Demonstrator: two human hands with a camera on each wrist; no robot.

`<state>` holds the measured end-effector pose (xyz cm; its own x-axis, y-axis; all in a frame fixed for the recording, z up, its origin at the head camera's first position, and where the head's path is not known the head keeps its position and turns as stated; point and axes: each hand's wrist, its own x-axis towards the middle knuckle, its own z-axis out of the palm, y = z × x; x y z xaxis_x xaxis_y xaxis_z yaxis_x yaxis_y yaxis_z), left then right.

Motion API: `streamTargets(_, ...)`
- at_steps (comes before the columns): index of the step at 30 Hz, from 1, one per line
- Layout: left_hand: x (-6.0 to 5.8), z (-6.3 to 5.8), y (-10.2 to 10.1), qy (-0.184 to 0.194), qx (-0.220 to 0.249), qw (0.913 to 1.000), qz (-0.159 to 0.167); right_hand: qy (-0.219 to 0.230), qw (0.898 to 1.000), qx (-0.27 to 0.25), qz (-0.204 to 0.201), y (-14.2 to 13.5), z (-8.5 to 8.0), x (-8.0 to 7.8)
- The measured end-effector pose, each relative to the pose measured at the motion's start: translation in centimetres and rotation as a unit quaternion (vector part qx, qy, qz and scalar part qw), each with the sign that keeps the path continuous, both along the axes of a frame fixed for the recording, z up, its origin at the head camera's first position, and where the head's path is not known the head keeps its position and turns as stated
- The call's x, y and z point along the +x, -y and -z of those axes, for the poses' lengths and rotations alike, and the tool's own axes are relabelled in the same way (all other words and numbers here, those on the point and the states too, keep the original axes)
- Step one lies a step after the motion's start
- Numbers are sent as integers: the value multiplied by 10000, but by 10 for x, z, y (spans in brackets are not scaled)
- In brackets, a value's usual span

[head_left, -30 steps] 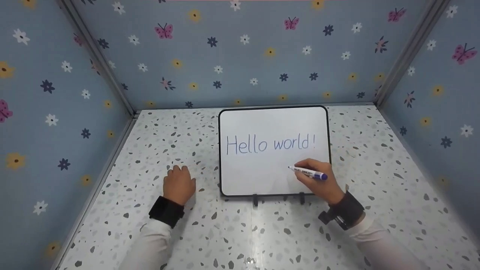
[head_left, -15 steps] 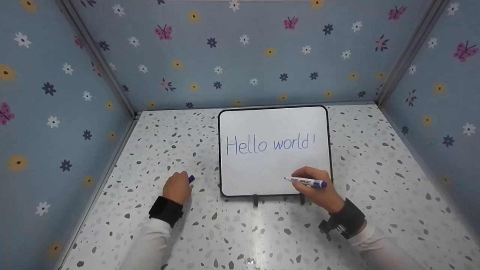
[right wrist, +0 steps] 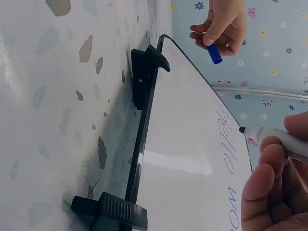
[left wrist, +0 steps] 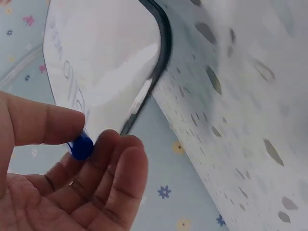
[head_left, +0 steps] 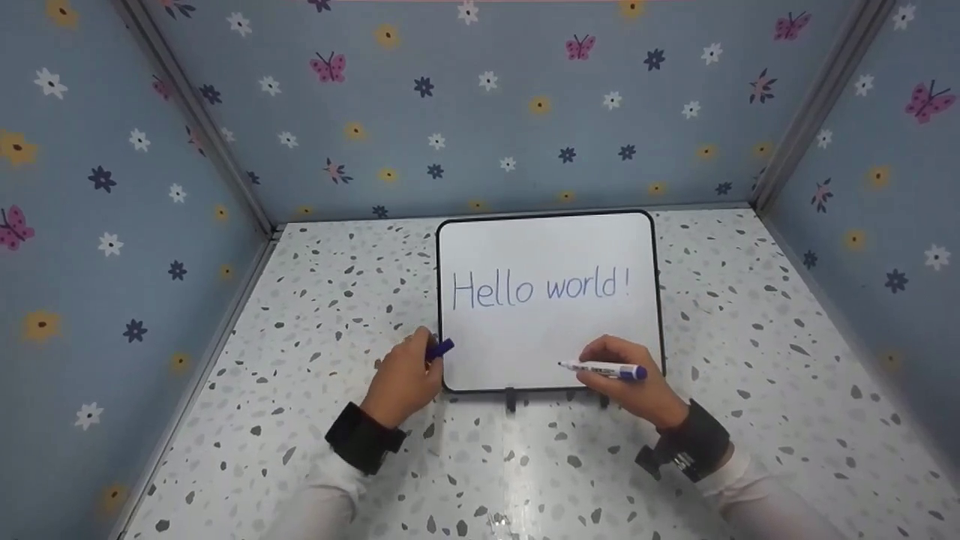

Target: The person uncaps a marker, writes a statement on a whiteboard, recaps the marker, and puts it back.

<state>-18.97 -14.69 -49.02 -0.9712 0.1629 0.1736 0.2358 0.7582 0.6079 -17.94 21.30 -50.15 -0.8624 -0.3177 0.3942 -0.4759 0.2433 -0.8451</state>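
Note:
My right hand (head_left: 630,381) holds a white whiteboard marker (head_left: 604,369) with a blue end, its bare dark tip pointing left. The marker overlaps the lower right of the black-framed whiteboard (head_left: 517,345), which bears "Hello world!" in blue. Beside the board's left edge, my left hand (head_left: 405,375) pinches a blue marker cap (head_left: 441,349) between thumb and fingers. In the left wrist view the round end of the cap (left wrist: 82,147) shows at the thumb tip. The right wrist view shows the cap (right wrist: 215,54) jutting from the left hand, apart from the marker (right wrist: 279,139).
Two black clip feet (right wrist: 149,72) support the whiteboard's lower edge, so it stands tilted on a speckled white table (head_left: 337,277). Blue panels (head_left: 510,90) printed with flowers and butterflies rise at the back and both sides.
My left hand has picked the blue cap up from the table area and moved right, toward the board. The right hand has lowered the marker slightly and shifted it left.

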Motion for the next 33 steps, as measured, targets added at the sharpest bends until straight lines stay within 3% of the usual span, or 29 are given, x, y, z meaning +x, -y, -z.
streamTargets(6,12,-1,-29,-444,358,9920,1129,55,9986,-283,-450,1,2,-2)
streamTargets(11,14,3,-44,-901,111,9801,1766,451,9922,-777,-866,1,-2,-1)
streamTargets(16,14,3,-53,-1142,-98,9738,1966,660,9866,-1139,-962,2,-7,1)
streamTargets(21,14,2,-62,-1221,-210,9726,1967,705,9842,-1338,-922,2,-8,2)
streamTargets(33,17,0,-75,-1366,-254,9666,2153,806,9847,-1227,-940,2,-5,5)
